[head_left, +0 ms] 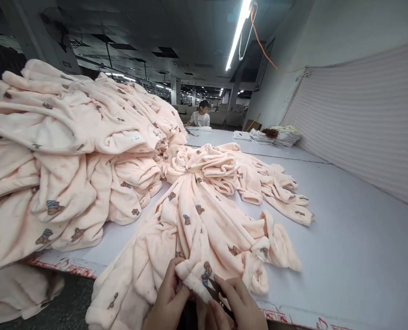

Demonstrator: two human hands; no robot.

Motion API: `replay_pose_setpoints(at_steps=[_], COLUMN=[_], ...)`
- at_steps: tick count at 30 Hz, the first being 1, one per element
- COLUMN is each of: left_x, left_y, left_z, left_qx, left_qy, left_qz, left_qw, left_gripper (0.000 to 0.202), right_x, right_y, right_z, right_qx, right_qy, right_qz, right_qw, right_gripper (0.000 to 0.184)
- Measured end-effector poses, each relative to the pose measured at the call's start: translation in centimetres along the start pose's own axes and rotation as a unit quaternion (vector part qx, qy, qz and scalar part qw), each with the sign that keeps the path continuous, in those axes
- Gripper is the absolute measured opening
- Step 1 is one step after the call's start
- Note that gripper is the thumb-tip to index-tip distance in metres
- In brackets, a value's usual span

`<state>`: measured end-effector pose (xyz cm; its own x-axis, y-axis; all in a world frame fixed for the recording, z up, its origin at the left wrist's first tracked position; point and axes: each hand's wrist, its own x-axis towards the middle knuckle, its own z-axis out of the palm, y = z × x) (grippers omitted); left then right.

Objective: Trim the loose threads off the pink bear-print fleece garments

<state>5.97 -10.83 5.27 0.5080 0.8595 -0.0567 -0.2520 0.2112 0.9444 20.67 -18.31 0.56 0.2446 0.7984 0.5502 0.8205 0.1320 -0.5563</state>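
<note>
At the near edge of the table, my left hand [171, 295] is closed on the cuff of a pale pink fleece garment [204, 215] printed with small brown bears. My right hand [240, 300] grips small dark scissors [216, 294], their pointed blades lying against the cuff beside a bear print. The handles are mostly covered by my fingers. From the cuff the garment spreads away over the table, gathered in folds toward its middle.
A tall heap of similar pink garments [73, 123] fills the left side, partly hanging over the edge. More pink pieces [275, 183] lie beyond on the pale table [344, 238]. Folded cloth stacks [282, 136] and a seated person [201, 117] are at the far end.
</note>
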Motion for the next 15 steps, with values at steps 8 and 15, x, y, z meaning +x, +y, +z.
replay_pose_setpoints(at_steps=[8, 15], left_x=[0.0, -0.4], left_y=[-0.3, -1.2], left_z=[-0.1, -0.7], left_qx=[0.018, 0.061], left_qy=[0.003, 0.030], left_qz=[0.011, 0.040], left_qw=[1.000, 0.997], left_gripper=[0.022, 0.028], right_x=[1.0, 0.1], right_y=[-0.2, -0.9], right_z=[-0.4, 0.1], right_qx=[-0.037, 0.018], right_qy=[-0.020, -0.007], right_qz=[-0.059, 0.041], right_qw=[0.997, 0.999], right_gripper=[0.041, 0.040])
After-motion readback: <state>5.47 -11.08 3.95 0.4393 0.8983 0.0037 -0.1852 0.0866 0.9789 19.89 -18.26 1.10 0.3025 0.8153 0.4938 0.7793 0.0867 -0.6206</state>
